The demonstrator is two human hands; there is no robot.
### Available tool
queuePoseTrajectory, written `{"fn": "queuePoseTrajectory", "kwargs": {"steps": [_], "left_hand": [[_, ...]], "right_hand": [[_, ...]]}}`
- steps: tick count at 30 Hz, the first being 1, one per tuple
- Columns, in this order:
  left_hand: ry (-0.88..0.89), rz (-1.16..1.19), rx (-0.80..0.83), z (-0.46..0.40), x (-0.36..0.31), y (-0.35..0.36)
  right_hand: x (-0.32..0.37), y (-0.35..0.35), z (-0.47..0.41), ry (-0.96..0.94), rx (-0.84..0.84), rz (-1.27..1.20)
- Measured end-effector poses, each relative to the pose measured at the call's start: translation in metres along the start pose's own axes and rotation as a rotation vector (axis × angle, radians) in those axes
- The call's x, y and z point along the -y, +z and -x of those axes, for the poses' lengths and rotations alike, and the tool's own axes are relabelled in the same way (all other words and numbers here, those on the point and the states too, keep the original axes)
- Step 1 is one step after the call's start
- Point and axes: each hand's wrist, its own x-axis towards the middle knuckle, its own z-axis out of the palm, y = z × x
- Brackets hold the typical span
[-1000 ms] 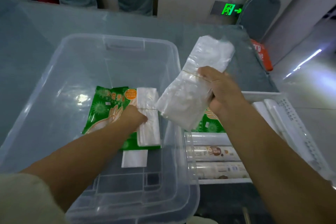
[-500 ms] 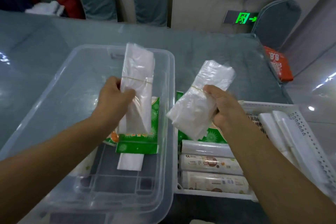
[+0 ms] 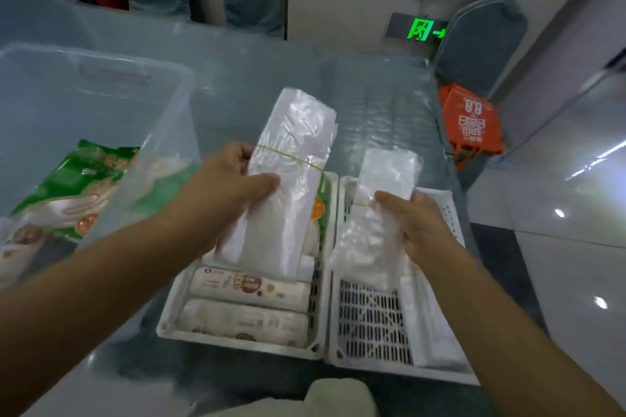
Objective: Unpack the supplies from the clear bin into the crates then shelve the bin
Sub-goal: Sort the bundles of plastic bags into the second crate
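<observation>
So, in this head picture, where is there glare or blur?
Head view: bright glare spots on the glossy floor at right; the clear bin wall hazes the green packet behind it; the exit sign glows; edges bend from the wide lens.

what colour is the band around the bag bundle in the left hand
Yellowish band, seen in the head view, the only one.

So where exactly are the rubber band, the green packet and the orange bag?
Rubber band [image 3: 288, 156]: head view, the stretch across the left-hand bundle.
Green packet [image 3: 64, 179]: head view, its green upper part, inside the clear bin.
Orange bag [image 3: 471, 122]: head view, its printed face.
</observation>
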Motion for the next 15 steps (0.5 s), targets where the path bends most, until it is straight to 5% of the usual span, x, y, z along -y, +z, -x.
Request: {"fn": "queuePoseTrajectory", "kwargs": {"steps": [8, 15], "left_hand": [[-0.134, -0.071, -0.062, 0.003, 0.045, 0.098], [-0.192, -0.01, -0.192, 0.009, 0.076, 0.114]], "right_hand": [[-0.043, -0.07, -0.004, -0.101, -0.075, 0.672], [-0.104, -0.048, 0.009, -0.044, 0.003, 0.654]]}}
